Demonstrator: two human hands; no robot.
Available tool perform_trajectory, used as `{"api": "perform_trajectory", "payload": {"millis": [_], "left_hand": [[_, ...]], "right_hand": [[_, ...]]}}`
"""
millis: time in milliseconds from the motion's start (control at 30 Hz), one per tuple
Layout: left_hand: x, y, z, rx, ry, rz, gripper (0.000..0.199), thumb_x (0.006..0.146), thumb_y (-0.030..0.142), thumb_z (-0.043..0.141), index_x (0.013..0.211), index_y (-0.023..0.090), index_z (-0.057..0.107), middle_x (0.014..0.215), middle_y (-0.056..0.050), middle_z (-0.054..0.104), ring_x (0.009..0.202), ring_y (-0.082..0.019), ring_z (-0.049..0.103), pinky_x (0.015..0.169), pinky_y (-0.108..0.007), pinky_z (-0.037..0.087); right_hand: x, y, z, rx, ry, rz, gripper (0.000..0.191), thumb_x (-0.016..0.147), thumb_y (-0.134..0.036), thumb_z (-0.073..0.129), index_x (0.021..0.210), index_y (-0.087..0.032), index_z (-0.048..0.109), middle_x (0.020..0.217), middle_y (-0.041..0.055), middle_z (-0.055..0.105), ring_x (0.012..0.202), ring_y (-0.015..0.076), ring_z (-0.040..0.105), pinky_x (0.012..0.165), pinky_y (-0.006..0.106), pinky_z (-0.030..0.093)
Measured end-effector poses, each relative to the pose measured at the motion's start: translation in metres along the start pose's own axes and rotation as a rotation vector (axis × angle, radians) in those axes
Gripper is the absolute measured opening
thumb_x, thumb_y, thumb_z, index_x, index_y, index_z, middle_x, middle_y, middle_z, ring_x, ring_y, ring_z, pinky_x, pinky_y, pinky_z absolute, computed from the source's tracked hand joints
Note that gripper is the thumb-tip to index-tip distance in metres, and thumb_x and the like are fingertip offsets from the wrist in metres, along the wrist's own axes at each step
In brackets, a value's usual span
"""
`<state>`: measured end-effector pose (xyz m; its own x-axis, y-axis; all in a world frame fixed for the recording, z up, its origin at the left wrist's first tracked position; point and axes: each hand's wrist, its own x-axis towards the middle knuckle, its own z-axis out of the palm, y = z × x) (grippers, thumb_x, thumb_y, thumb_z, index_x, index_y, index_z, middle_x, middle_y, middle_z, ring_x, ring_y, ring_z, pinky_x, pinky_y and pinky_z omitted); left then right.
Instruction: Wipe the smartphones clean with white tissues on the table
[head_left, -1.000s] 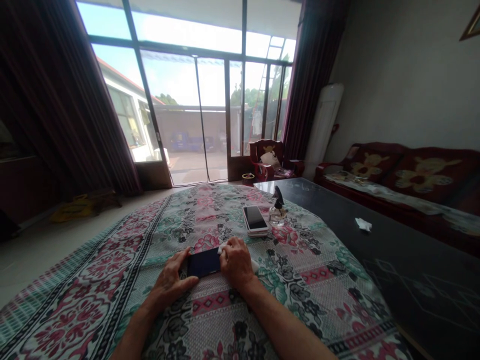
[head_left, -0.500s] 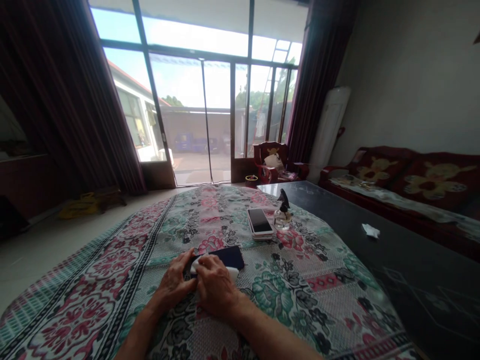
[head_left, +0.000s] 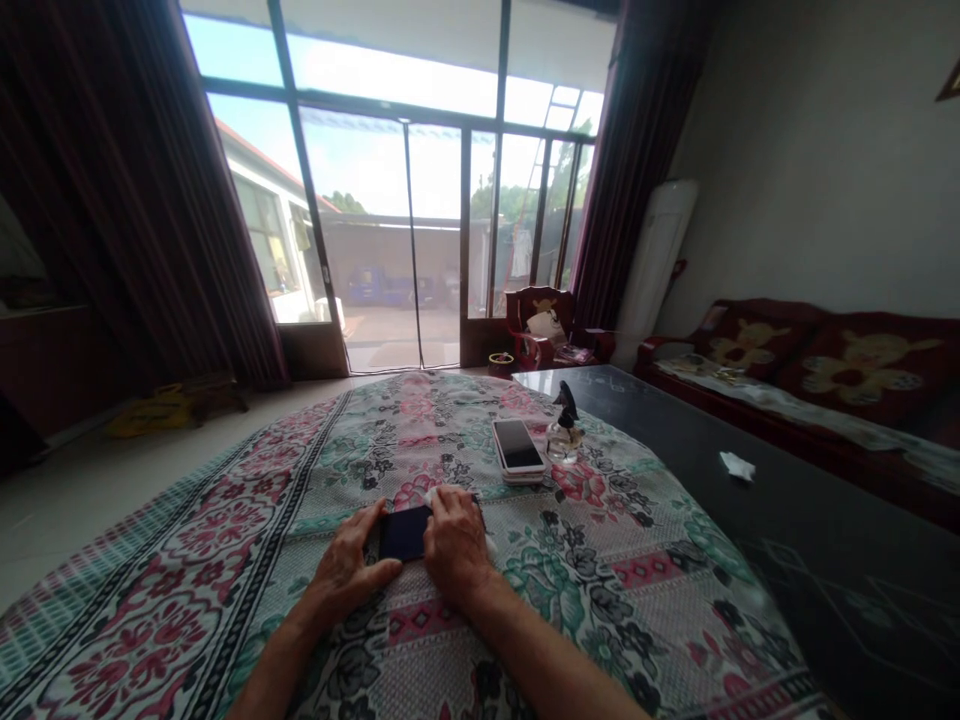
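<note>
A dark smartphone (head_left: 403, 533) lies flat on the floral tablecloth (head_left: 420, 625). My left hand (head_left: 349, 555) grips its left end, fingers at the far edge and thumb at the near edge. On the phone's right part rests my right hand (head_left: 456, 535), closed on a white tissue (head_left: 430, 495). Only small bits of the tissue show around the fingers, and the hand covers the phone's right end. Beyond the hands, a stack of white-framed phones (head_left: 519, 446) lies on the cloth. Next to it stands a small clear spray bottle (head_left: 564, 438) with a black top.
A dark glossy table (head_left: 675, 450) adjoins on the right, with a crumpled white tissue (head_left: 737, 466) on it. Behind it is a red wooden sofa (head_left: 817, 350). A red armchair (head_left: 540, 325) stands by the glass doors (head_left: 382, 250).
My right hand has slid to the right along the phone with the tissue, uncovering the phone's left part. My left hand stays at the left end.
</note>
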<state>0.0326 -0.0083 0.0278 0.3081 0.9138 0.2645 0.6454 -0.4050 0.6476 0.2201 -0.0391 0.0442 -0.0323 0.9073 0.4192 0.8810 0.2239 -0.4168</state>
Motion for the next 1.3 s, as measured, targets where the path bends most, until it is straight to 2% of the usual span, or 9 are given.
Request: {"api": "perform_trajectory", "payload": {"millis": [200, 300, 500, 733, 833, 1100, 1300], "left_hand": [[0.001, -0.003, 0.006, 0.007, 0.036, 0.001, 0.074, 0.064, 0.03, 0.064, 0.134, 0.016, 0.047, 0.132, -0.011, 0.057, 0.126, -0.029, 0.048, 0.109, -0.043, 0.035], [0.001, -0.002, 0.005, 0.004, 0.041, -0.001, 0.072, 0.064, 0.029, 0.063, 0.133, 0.017, 0.048, 0.131, -0.01, 0.058, 0.125, -0.028, 0.048, 0.11, -0.041, 0.035], [0.001, -0.002, 0.002, -0.01, 0.016, 0.011, 0.074, 0.065, 0.034, 0.068, 0.135, 0.02, 0.048, 0.131, -0.009, 0.058, 0.125, -0.03, 0.048, 0.108, -0.044, 0.036], [0.001, -0.002, 0.0, -0.011, 0.005, 0.008, 0.075, 0.066, 0.034, 0.067, 0.136, 0.016, 0.048, 0.136, -0.011, 0.054, 0.128, -0.031, 0.044, 0.109, -0.044, 0.034], [0.001, 0.0, 0.0, -0.02, 0.019, 0.003, 0.074, 0.065, 0.034, 0.067, 0.135, 0.017, 0.049, 0.135, -0.011, 0.055, 0.127, -0.031, 0.046, 0.108, -0.045, 0.035], [0.001, 0.005, 0.002, -0.008, 0.021, -0.011, 0.076, 0.062, 0.031, 0.068, 0.134, 0.017, 0.049, 0.128, -0.011, 0.059, 0.123, -0.031, 0.049, 0.106, -0.044, 0.037], [0.002, 0.006, 0.011, 0.039, 0.083, -0.003, 0.073, 0.062, 0.027, 0.065, 0.133, 0.021, 0.048, 0.125, -0.008, 0.06, 0.121, -0.028, 0.05, 0.107, -0.042, 0.036]], "right_hand": [[-0.008, -0.021, 0.005, 0.169, -0.142, -0.308, 0.038, 0.081, -0.015, 0.049, 0.118, -0.017, 0.057, 0.121, 0.0064, 0.058, 0.112, 0.0197, 0.046, 0.1, 0.03, 0.035], [-0.009, -0.02, 0.004, 0.189, -0.16, -0.358, 0.034, 0.081, -0.015, 0.049, 0.113, -0.019, 0.061, 0.118, 0.0049, 0.059, 0.11, 0.0189, 0.047, 0.099, 0.03, 0.036], [-0.002, 0.0, 0.0, 0.1, -0.09, -0.191, 0.027, 0.08, -0.01, 0.049, 0.092, -0.022, 0.069, 0.105, 0.0035, 0.064, 0.102, 0.0185, 0.051, 0.093, 0.029, 0.04], [0.01, 0.031, -0.018, -0.023, 0.056, 0.07, 0.028, 0.079, -0.007, 0.046, 0.082, -0.02, 0.07, 0.1, 0.0061, 0.063, 0.097, 0.0186, 0.053, 0.089, 0.028, 0.04], [0.01, 0.033, -0.02, -0.037, 0.078, 0.09, 0.029, 0.078, -0.006, 0.045, 0.086, -0.02, 0.07, 0.104, 0.0072, 0.061, 0.097, 0.019, 0.053, 0.09, 0.029, 0.04], [-0.001, 0.005, 0.0, 0.126, -0.039, -0.176, 0.038, 0.08, -0.006, 0.045, 0.107, -0.023, 0.065, 0.115, 0.0038, 0.06, 0.11, 0.0185, 0.048, 0.1, 0.028, 0.036], [-0.009, -0.014, 0.006, 0.221, -0.106, -0.32, 0.034, 0.084, -0.015, 0.051, 0.116, -0.024, 0.061, 0.121, 0.0022, 0.058, 0.112, 0.0174, 0.046, 0.1, 0.027, 0.037]]}}
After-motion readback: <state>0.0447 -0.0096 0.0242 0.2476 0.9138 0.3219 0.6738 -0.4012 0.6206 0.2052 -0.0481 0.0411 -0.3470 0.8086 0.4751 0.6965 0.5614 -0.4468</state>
